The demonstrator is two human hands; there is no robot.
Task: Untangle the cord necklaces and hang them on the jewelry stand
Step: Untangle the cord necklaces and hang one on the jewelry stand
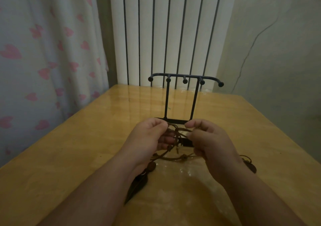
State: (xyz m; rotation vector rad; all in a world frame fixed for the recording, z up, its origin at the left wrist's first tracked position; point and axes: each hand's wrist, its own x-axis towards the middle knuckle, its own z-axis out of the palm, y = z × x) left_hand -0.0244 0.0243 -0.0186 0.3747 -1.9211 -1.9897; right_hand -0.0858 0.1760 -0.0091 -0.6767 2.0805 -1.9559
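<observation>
I see a glossy wooden worktop (pixel 83 156), radiator (pixel 156 34) at top centre, curtain (pixel 43 52) left. The stand (pixel 167 100) rises just beyond my left hand (pixel 147 139) and right hand (pixel 208 142), both pinching the tangled necklaces (pixel 176 132) mid-frame.

stand (pixel 182 100) on table (pixel 78 147), behind hands | cords (pixel 175 157) between hands | radiator (pixel 165 34) behind table | curtain (pixel 43 52) left

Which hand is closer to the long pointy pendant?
Left. The long pointy pendant lies just below the left hand, by its wrist. The right hand is across the tangled cord necklaces, farther away.
</observation>
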